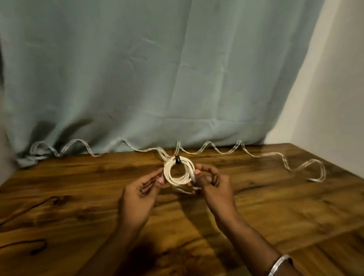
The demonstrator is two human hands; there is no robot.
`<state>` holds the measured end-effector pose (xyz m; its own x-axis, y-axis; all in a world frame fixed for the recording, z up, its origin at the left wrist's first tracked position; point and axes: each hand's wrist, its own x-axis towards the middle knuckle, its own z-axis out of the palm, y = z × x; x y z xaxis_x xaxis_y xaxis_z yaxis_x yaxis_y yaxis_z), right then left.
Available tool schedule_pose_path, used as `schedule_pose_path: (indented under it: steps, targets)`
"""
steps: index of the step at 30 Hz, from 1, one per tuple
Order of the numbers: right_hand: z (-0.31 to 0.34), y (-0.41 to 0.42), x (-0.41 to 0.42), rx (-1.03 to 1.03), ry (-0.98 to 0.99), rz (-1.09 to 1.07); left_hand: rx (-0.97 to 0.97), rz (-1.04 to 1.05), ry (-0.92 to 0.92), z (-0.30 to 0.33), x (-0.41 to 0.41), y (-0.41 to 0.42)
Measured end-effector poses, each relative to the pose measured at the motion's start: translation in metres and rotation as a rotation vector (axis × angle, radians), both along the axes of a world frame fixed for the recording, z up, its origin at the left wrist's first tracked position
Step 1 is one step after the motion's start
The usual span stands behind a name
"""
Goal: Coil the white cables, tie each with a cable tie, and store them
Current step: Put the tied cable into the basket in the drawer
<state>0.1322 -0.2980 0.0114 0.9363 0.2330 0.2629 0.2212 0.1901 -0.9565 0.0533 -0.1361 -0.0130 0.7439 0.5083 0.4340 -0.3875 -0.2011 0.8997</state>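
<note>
A white cable wound into a small coil [177, 178] is held just above the wooden table [279, 209], near its back middle. A black tie [177, 159] wraps the top of the coil. My left hand [142, 193] pinches the coil's left side with its fingertips. My right hand [213, 184] pinches the right side, thumb on the loops and the other fingers curled. A long flat white cable [261, 154] snakes in waves along the back of the table from left to right. A short white end [181, 190] lies under the coil.
A pale green curtain [138, 70] hangs behind the table and bunches on its back left edge. A white wall [342, 84] rises at the right. A thin dark cord [20, 212] runs over the table's front left. A silver bangle [276, 267] is on the right wrist.
</note>
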Motion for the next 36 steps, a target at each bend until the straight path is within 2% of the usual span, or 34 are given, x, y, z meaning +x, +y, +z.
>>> schedule_pose_path:
  steps: [7, 15, 17, 19, 23, 27, 29, 34, 36]
  targets:
    - [0.016, -0.168, -0.051, -0.185, -0.024, -0.287, 0.066, -0.374, -0.022, 0.008, 0.015, -0.133]
    - [0.016, -0.342, -0.146, -0.277, 0.112, -0.618, 0.066, -0.872, 0.092, -0.020, -0.009, -0.303]
    - [0.010, -0.383, -0.167, -0.339, 0.154, -0.691, 0.103, -1.007, 0.151, -0.031, -0.015, -0.346]
    - [-0.002, -0.415, -0.180, -0.413, 0.221, -0.738, 0.166, -1.049, 0.181, -0.045, -0.017, -0.377]
    - [-0.032, -0.455, -0.196, -0.522, 0.446, -0.734, 0.422, -0.999, 0.284, -0.077, -0.015, -0.417]
    - [-0.061, -0.475, -0.201, -0.563, 0.611, -0.664, 0.902, -0.854, 0.365, -0.086, -0.021, -0.444]
    - [-0.070, -0.480, -0.202, -0.627, 0.665, -0.651, 0.976, -0.870, 0.381, -0.081, -0.026, -0.454]
    - [-0.082, -0.483, -0.196, -1.030, 0.649, -0.617, 1.176, -1.052, 0.446, -0.090, -0.020, -0.480]
    - [-0.082, -0.481, -0.193, -1.263, 0.659, -0.601, 1.239, -1.126, 0.484, -0.096, -0.017, -0.489]
